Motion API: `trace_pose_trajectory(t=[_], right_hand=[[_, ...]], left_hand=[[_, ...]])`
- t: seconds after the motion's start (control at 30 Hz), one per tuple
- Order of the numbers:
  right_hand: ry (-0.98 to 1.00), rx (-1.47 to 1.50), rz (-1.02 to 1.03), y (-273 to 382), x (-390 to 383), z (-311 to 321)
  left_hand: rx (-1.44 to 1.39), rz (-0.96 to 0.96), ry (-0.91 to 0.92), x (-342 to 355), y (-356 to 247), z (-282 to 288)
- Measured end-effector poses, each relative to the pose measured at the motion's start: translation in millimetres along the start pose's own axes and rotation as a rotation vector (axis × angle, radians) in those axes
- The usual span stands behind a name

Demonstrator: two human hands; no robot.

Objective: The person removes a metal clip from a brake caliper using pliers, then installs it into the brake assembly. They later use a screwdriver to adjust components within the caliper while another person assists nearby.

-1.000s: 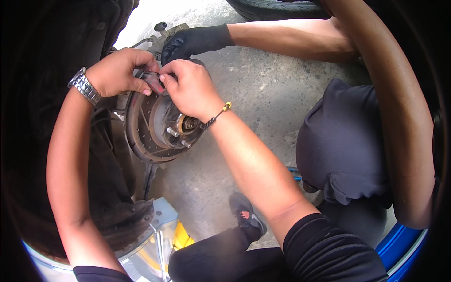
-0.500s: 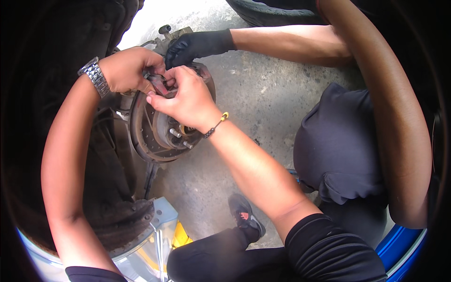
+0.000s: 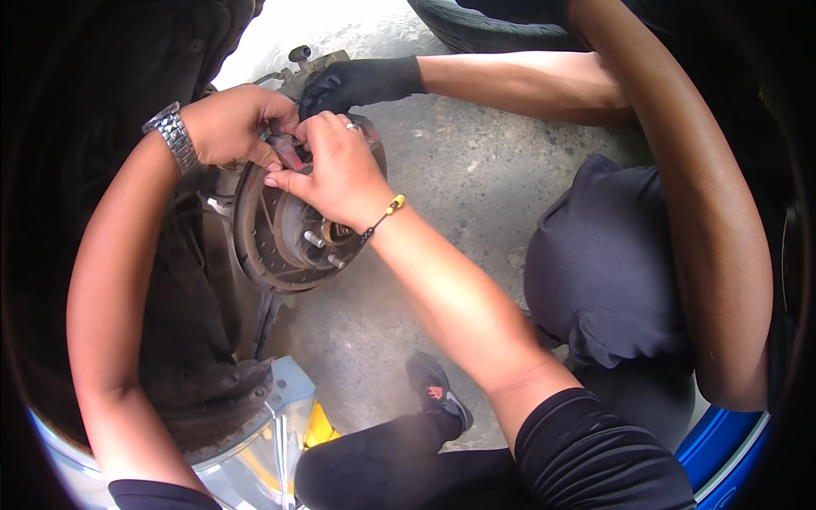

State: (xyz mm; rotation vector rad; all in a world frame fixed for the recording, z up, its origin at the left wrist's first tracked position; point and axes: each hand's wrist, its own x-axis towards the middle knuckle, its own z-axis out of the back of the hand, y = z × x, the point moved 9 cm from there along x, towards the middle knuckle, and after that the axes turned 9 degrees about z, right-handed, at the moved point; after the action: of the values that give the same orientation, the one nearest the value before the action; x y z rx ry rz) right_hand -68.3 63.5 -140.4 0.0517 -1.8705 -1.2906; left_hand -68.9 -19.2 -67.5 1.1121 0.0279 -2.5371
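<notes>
Left grip [image 3: 228, 126] and right grip [image 3: 342, 166], each only slightly open, clamp a reddish part [image 3: 289, 153] over the brake disc [image 3: 262, 242].

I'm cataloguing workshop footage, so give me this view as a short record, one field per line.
Left hand: pinches a reddish part; silver watch on the wrist
Right hand: fingers at the same part, exact grip hidden; beaded bracelet on the wrist
Below the hands: drilled disc with projecting studs
Other person: black-gloved hand, just beyond the right hand
Floor: speckled grey concrete
Top edge: black tyre, partly in view
</notes>
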Motion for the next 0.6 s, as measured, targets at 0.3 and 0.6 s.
trace_pose_trajectory(t=[0.3,0.6], right_hand=[[0.071,-0.073,-0.026,-8.0,7.3,0.1],[0.151,-0.105,0.031,0.3,14.1,-2.0]], left_hand=[[-0.020,0.106,0.002,-1.8,1.9,0.7],[0.026,0.085,-0.074,-10.5,2.3,0.2]])
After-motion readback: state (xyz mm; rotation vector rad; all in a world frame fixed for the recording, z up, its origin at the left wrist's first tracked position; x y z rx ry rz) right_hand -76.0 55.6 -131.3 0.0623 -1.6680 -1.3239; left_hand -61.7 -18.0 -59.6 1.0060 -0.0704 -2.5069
